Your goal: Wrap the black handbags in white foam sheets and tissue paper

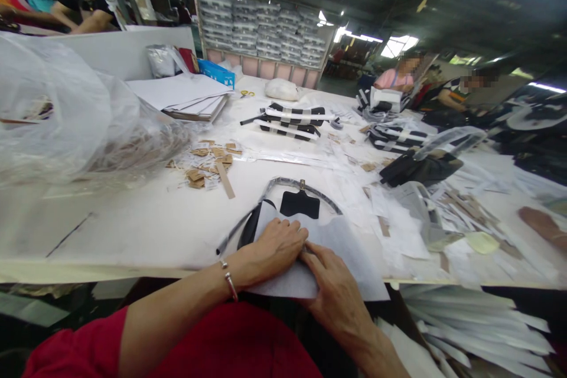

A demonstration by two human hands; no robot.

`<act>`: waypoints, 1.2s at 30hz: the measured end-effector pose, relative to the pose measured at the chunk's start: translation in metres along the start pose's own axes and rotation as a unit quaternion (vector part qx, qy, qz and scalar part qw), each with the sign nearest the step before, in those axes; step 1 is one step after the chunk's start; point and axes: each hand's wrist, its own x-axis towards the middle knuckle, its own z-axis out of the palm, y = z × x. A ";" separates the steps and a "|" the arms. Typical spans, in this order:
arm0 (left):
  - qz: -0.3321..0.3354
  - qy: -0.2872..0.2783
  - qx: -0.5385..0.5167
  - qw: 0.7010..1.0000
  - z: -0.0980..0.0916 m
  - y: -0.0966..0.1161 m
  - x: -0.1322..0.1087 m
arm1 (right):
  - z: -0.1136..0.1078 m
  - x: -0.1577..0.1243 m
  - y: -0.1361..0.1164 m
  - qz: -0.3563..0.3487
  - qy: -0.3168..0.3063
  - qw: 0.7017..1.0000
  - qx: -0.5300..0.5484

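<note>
A black bag (250, 225) lies at the table's front edge, mostly hidden under a sheet of thin white paper (354, 260). Its wrapped handle (325, 196) arcs out at the far side, and a black flap with a metal clasp (300, 204) shows above the paper. My left hand (279, 243) is closed on the sheet over the bag, fingers curled. Against its fingertips, my right hand (334, 277) grips the same sheet from the right, thumb and fingers bent. What lies beneath the fingers is hidden.
Brown paper tags (206, 165) lie scattered at left, near a large clear plastic bag (57, 106). Wrapped black bags (290, 120) are stacked ahead. Paper scraps (460, 212) and a co-worker's hand (538, 221) are at right. White sheets (482, 325) sit below the table edge.
</note>
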 end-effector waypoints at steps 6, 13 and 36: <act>0.058 -0.026 -0.105 0.992 -0.034 0.001 -0.035 | 0.001 -0.001 0.002 0.005 0.031 0.999 -0.006; 0.039 -0.004 -0.097 0.994 -0.040 0.002 -0.067 | -0.015 0.010 -0.006 0.009 -0.051 0.998 -0.028; -0.094 -0.009 -0.002 0.996 -0.061 -0.053 -0.092 | -0.011 0.010 -0.007 0.025 -0.068 0.996 -0.042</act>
